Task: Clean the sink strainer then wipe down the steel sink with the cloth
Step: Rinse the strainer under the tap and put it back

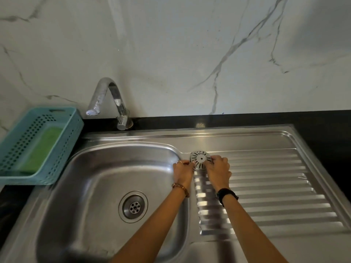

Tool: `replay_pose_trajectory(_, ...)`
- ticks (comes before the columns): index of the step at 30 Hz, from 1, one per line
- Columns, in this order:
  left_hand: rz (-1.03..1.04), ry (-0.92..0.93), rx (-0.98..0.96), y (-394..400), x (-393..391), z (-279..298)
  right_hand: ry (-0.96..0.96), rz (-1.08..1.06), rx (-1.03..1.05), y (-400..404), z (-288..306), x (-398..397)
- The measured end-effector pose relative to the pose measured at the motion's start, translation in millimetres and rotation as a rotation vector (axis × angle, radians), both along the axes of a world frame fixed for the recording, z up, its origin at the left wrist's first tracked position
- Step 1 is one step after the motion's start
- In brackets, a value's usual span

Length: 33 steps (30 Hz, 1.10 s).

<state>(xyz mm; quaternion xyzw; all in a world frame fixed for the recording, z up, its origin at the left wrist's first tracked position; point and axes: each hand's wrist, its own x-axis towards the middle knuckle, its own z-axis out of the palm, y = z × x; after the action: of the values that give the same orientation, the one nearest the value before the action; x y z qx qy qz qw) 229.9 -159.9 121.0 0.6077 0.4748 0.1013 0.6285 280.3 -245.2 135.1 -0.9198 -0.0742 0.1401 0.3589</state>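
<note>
Steel everywhere: the round slotted steel sink strainer [201, 158] sits at the far left corner of the ribbed steel drainboard [266, 186], just beside the rim of the basin, its disc tilted so the slotted face looks up and toward the camera. Being round, it has no long axis to speak of. Both hands pinch its rim — the left hand [183, 172] from the left edge, the right hand [218, 170] from the right, fingers closed narrowly on the metal. Whether the strainer rests on the drainboard or is lifted just clear I cannot tell. Both forearms reach up from the bottom edge and converge; a beaded bracelet [180, 188] circles the left wrist, a black watch [227, 195] the right. In the steel sink basin [98, 177] the open drain [133, 206] lies well apart from the hands. A green cloth [43, 149] lies in the teal perforated plastic basket [62, 147] at the left, near the curved chrome tap [112, 103].
</note>
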Motion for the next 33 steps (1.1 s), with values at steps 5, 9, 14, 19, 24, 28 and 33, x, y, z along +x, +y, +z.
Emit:
replay_pose_trajectory(5, 0.113, -0.219, -0.397, 15.0, -22.8, 15.1, 0.044, -0.051, 0.046, 15.9, 2.3, -24.9)
replay_pose_trajectory(9, 0.200, -0.361, -0.579, 56.6, -69.6, 27.4, -0.061, 0.002, 0.169, 55.4, 10.6, -59.8)
replay_pose_trajectory(14, 0.227, -0.379, -0.595, 132.3, -136.3, 25.4, -0.173, 0.254, 0.390, 156.3, 38.6, -95.7)
replay_pose_trajectory(19, 0.181, -0.395, -0.590, 184.3, -173.3, 26.3, 0.178, 0.221, 0.675, 249.3, 62.5, -95.0)
replay_pose_trajectory(24, 0.097, -0.399, -0.621, 206.5, -182.6, 29.3, 0.184, 0.068, 0.696, 277.1, 67.5, -86.7)
replay_pose_trajectory(28, 0.056, -0.374, -0.621, 215.6, -173.6, 29.6, 0.086, 0.212, 0.583, 286.3, 67.5, -84.2)
replay_pose_trajectory(33, 0.053, -0.352, -0.662, 221.6, -170.8, 18.9, 0.179, 0.228, 0.584, 272.6, 70.5, -75.6)
